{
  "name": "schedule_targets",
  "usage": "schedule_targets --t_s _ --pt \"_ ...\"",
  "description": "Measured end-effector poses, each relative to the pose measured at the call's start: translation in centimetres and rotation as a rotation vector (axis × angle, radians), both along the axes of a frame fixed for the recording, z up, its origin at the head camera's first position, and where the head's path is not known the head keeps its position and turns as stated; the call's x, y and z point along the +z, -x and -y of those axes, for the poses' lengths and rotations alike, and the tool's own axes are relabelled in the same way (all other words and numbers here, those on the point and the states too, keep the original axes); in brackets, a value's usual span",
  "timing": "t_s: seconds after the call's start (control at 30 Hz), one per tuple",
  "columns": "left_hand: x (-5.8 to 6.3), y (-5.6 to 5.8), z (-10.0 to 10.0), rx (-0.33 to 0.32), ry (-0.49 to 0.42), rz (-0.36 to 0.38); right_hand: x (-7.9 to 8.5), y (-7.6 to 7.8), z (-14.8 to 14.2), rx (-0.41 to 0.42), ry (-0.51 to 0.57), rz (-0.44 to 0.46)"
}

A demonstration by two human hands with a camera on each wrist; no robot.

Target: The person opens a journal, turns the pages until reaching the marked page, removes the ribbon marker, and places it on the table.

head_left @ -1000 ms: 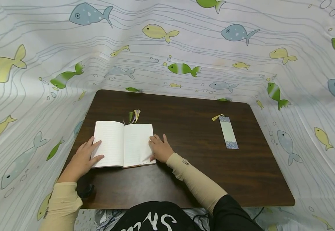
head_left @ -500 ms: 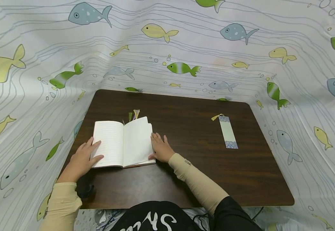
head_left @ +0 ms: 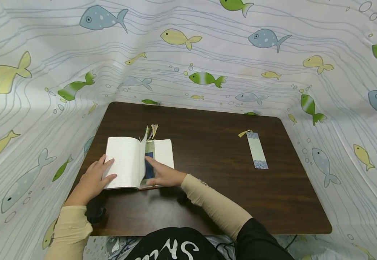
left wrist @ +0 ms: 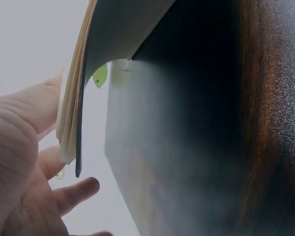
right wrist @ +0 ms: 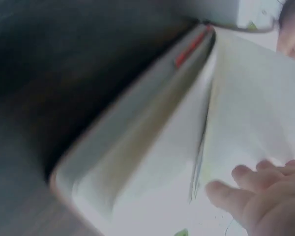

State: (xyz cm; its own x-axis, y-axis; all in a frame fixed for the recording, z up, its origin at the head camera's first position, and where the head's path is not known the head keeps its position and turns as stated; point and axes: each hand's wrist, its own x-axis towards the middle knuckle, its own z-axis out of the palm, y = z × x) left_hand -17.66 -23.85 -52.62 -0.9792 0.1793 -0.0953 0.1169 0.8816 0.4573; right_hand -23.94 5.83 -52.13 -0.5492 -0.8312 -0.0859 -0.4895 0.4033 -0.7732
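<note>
An open lined notebook [head_left: 123, 159] lies on the dark wooden table, left of the middle. My left hand [head_left: 92, 177] rests on its left page with fingers spread; in the left wrist view, the pages' edge [left wrist: 71, 108] curves up beside the fingers. My right hand [head_left: 162, 174] is over the right half, its extended fingers against a leaf [head_left: 143, 151] that stands up near the spine. Under that leaf, a bookmark with a dark blue picture [head_left: 148, 171] shows, partly covered by the right hand. Tassels [head_left: 154, 130] stick out past the notebook's top edge.
A pale bookmark [head_left: 256, 150] with blue patterned ends and a yellow tassel lies on the right of the table [head_left: 214, 144]. Near the left forearm sits a small black object [head_left: 96, 215]. A fish-print sheet [head_left: 208, 54] surrounds the table.
My right hand has moved left from the right page's edge, sweeping a leaf up toward the spine. The dark blue bookmark beneath has come into view. My left hand has stayed put.
</note>
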Motion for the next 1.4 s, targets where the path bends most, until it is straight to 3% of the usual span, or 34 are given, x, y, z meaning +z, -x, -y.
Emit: schedule_targets --t_s 0.2,0.33,0.6,0.73,0.83,0.93,1.07,1.13,1.23,1.4 --pt "0.2 -0.1 -0.1 0.014 0.026 0.006 -1.0 -0.7 2.2 0.045 -0.116 -0.106" --pt "0.3 -0.2 -0.1 0.016 0.006 -0.034 -1.5 -1.0 3.1 0.054 -0.208 -0.201" --pt "0.6 -0.5 0.2 0.056 -0.271 -0.052 -2.4 -1.4 3.6 0.074 -0.332 -0.354" --pt "0.5 -0.1 0.1 0.058 -0.245 -0.019 -2.5 -1.2 3.6 0.079 -0.333 -0.383" --pt "0.3 0.1 0.0 0.027 -0.165 -0.018 -2.4 -0.9 3.4 0.012 -0.239 -0.361" --pt "0.2 0.1 0.1 -0.004 -0.106 -0.041 -2.2 -0.3 3.2 -0.191 -0.067 -0.28" --pt "0.2 0.1 0.0 -0.012 -0.085 -0.049 -2.4 0.7 3.1 -0.547 0.168 -0.009" --pt "0.2 0.1 0.0 -0.009 -0.087 -0.038 -2.6 1.1 3.2 -0.67 0.236 0.121" --pt "0.1 0.1 -0.1 0.004 -0.09 -0.012 -3.0 1.4 3.4 -0.708 0.208 0.204" --pt "0.1 0.0 -0.2 0.018 -0.076 0.001 -3.5 1.6 3.2 -0.585 0.016 0.079"
